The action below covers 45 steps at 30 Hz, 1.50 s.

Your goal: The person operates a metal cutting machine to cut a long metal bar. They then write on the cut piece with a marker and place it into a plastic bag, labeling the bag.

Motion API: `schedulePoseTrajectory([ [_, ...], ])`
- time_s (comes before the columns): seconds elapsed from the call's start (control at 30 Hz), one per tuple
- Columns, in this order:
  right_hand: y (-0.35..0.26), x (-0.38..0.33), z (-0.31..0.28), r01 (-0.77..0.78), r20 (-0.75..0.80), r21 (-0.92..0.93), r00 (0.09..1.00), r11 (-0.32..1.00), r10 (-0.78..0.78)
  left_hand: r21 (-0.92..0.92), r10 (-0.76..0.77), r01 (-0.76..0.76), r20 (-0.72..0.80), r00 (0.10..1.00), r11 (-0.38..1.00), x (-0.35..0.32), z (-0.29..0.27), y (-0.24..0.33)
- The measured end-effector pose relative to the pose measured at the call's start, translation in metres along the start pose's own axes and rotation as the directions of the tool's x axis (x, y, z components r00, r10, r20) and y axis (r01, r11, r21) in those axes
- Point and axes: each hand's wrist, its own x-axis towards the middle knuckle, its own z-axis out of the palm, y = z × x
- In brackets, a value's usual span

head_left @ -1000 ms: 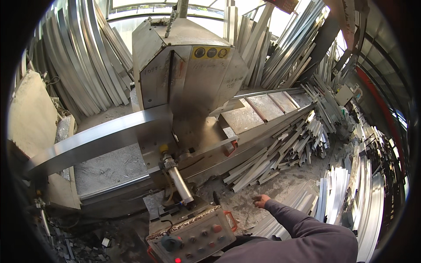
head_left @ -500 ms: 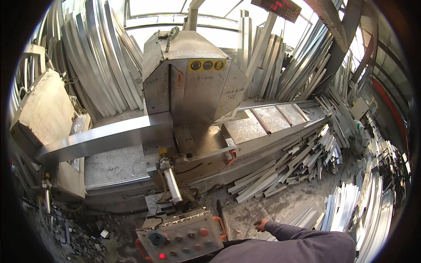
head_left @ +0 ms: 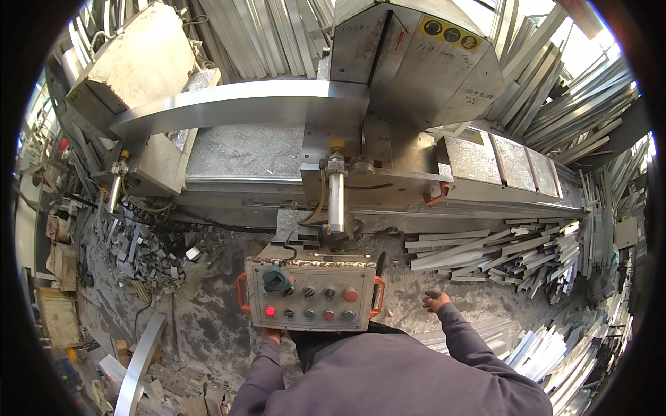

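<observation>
A long silver metal bar (head_left: 236, 105) is set into a boxy grey metal machine (head_left: 416, 76); no cut is seen yet; right grip (head_left: 435, 301) is held apart; left grip (head_left: 272, 335), half hidden, can't be told.

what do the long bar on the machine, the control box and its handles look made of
Bar: bare metal, perhaps aluminium, satin finish; silvery with soft reflections. Box: probably painted steel, worn; its pale coat gives way to rust-brown along the top edge. Handles: even orange, perhaps plastic, though painted metal is possible.
</observation>
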Motion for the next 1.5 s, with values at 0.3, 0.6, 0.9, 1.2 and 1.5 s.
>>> schedulePoseTrajectory([
  [0.3,0.016,-0.023,0.064,-0.030,0.052,-0.077,0.998,0.997,0.034,-0.087,0.098,-0.119,-0.211,0.972,0.989,-0.001,-0.071,-0.005],
  [0.6,0.048,-0.087,0.131,-0.190,0.012,0.064,0.982,0.980,0.190,0.664,0.921,-0.647,-0.184,0.344,0.374,-0.014,-0.143,0.324],
  [0.9,0.043,-0.189,0.252,0.139,-0.036,0.001,0.990,0.990,-0.139,0.958,0.971,-0.156,0.238,-0.032,-0.240,-0.026,-0.105,0.689],
  [1.2,-0.048,-0.286,0.337,0.292,-0.058,-0.326,0.943,0.899,-0.327,0.930,0.948,-0.198,0.317,0.008,-0.309,0.009,-0.078,0.791],
  [1.5,-0.136,-0.301,0.433,0.591,-0.176,-0.178,0.768,0.787,-0.616,0.939,0.956,-0.215,0.287,0.063,-0.268,-0.014,-0.074,0.784],
])
